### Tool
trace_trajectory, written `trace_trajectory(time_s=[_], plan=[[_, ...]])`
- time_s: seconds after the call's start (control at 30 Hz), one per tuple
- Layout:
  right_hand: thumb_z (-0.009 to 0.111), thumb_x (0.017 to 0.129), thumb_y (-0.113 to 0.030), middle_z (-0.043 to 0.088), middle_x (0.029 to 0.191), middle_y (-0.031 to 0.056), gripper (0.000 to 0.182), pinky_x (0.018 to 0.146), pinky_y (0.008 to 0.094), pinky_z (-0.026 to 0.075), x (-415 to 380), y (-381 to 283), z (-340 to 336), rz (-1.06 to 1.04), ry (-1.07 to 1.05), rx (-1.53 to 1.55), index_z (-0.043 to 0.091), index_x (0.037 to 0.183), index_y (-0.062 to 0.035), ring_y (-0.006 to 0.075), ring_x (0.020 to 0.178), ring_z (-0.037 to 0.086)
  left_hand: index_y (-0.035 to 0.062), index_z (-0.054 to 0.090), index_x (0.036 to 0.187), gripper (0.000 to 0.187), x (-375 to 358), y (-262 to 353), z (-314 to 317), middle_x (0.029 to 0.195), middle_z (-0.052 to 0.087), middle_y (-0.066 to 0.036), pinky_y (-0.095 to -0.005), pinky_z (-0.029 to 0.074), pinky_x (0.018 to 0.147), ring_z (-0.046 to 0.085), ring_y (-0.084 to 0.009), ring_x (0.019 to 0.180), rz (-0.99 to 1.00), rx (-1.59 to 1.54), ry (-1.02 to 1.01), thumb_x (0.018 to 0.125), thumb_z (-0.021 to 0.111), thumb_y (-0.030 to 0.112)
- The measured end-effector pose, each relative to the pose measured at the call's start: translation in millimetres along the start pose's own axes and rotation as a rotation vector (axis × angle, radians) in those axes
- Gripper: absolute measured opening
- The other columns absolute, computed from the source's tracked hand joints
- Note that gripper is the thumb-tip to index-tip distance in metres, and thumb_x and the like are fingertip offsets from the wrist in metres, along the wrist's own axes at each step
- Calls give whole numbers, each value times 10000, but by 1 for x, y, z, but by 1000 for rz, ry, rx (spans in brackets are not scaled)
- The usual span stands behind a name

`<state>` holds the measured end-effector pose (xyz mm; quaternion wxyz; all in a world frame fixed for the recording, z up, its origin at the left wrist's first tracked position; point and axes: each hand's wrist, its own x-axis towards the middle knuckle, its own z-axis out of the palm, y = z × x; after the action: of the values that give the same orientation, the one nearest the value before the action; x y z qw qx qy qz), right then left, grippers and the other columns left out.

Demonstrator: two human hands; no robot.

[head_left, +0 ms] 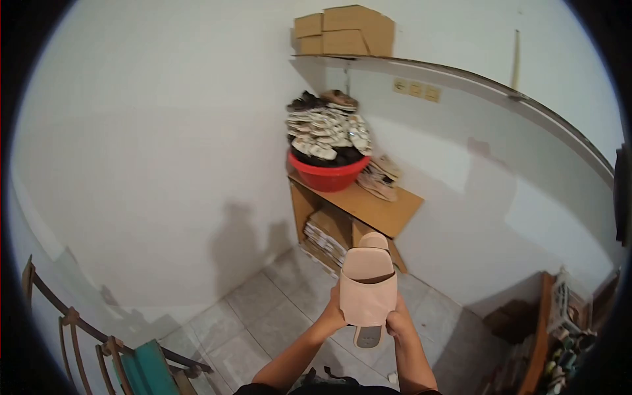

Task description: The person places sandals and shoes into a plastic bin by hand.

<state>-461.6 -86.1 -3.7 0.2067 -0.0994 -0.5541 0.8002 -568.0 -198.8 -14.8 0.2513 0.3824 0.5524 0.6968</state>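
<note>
A pair of pale pink slide sandals (pixel 370 299) is held up in front of me, one lying against the other. The nearer one shows its wide strap and square end, and parts of the other stick out above and below it, with a grey insole at the bottom. My left hand (pixel 334 311) grips the left side, its fingers partly hidden behind the sandals. On the right edge, my right hand (pixel 399 320) is closed, with the thumb at the strap's lower corner.
Ahead, a low wooden cabinet (pixel 401 216) carries a red basin (pixel 329 178) heaped with shoes, and more shoes (pixel 380 178) beside it. Cardboard boxes (pixel 359 33) sit on a wall shelf (pixel 454 71). A chair (pixel 141 368) stands lower left, a cluttered rack (pixel 543 329) lower right.
</note>
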Motion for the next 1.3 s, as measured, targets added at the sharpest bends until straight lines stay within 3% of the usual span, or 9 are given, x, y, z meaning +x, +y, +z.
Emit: trace_trajectory(time_s=[0.27,0.33,0.5,0.7,0.77,0.83,0.97,1.23,1.3], plan=[[545,566,42,515,1186,97,724,956,288,351,161,12,42,-89,31,58,405,1275,-1,181,1116,477,102,371,1311,725,72,16,-127,1344,210,-123,-399,271,999,226,-272,1253,146,191,89,702,717,292],[589,574,50,529,1154,84,718,942,283,360,206,3,31,-229,108,-103,414,1268,-17,174,1080,497,119,368,1305,646,85,18,-143,1258,321,-117,-392,297,962,291,-265,1202,-28,140,300,757,659,301],[788,583,-92,556,1068,65,634,912,290,381,337,-55,24,-626,108,-491,480,1132,-20,158,1006,524,101,418,1235,433,144,-29,-208,1103,468,-68,-336,357,918,440,-175,1094,-266,-10,242,859,524,290],[782,552,-116,547,1030,67,667,900,261,370,525,-110,5,-800,-123,-999,477,1138,-27,133,977,508,100,502,1131,299,230,-61,-284,969,528,-36,-304,402,837,514,-137,946,-368,-49,223,885,517,270],[777,535,-153,554,1037,108,653,920,301,358,588,-121,8,-841,-146,-1015,500,1114,-30,170,986,530,81,503,1123,295,254,-74,-307,956,542,-57,-318,417,836,532,-158,945,-412,-23,275,896,497,269],[760,511,-187,566,1072,132,652,907,414,346,640,-131,17,-971,-119,-1380,523,1102,-50,315,1026,518,71,508,1112,292,269,-88,-329,929,551,-71,-319,427,823,542,-165,932,-431,-75,371,898,492,270],[726,530,-205,563,1076,122,648,959,434,285,742,-143,30,-1116,-369,-1556,526,1132,-67,303,1064,483,76,511,1107,309,293,-112,-365,926,562,-51,-310,436,813,559,-159,903,-508,-76,495,891,495,297],[755,506,-216,558,1050,123,669,948,401,289,882,-133,52,-949,-509,-1541,530,1122,-83,297,1047,475,51,505,1070,307,378,-138,-457,884,569,-76,-315,452,789,573,-189,876,-531,-172,552,843,496,258],[750,503,-208,563,1024,109,649,913,391,307,900,-144,64,-709,-652,-1568,528,1103,-96,289,1027,477,51,505,1068,312,410,-139,-488,881,569,-74,-315,452,787,575,-189,873,-520,-158,553,841,501,265]])
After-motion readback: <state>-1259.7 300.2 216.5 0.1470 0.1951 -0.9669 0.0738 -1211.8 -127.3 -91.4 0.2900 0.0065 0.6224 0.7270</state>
